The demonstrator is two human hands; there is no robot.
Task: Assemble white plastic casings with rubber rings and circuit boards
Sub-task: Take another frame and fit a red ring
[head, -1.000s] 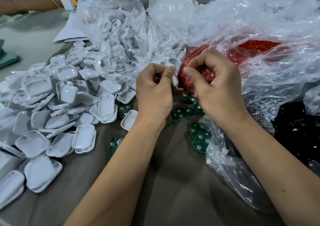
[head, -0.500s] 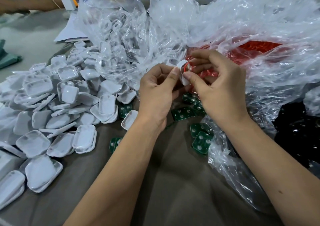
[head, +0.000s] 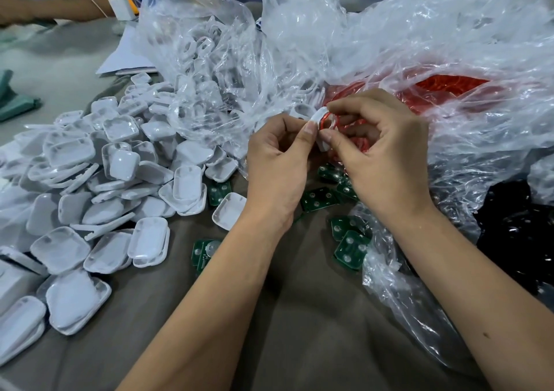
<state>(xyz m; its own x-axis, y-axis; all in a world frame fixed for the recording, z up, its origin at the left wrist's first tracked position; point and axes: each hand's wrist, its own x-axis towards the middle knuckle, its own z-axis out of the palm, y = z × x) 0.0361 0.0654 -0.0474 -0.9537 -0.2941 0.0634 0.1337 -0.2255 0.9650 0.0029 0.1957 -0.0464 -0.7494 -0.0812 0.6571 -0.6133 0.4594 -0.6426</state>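
Between both thumbs I hold a small white casing (head: 318, 118) on edge above the table. My left hand (head: 277, 162) pinches its left side. My right hand (head: 380, 150) presses a red rubber ring (head: 328, 119) against the casing's open face. Green circuit boards (head: 317, 200) lie scattered on the brown cloth under and around my wrists. A big heap of white casings (head: 120, 162) covers the left of the table.
A clear bag of white casing parts (head: 204, 60) sits behind the heap. A clear bag of red rings (head: 443, 90) lies behind my right hand. Crumpled plastic (head: 404, 285) spills to the right. Another person's arm (head: 54, 6) rests at the far left, by a white charger (head: 121, 8).
The casing has turned from edge-on to showing its open side, and the red ring now sits against it. Both hands lifted slightly away from me.
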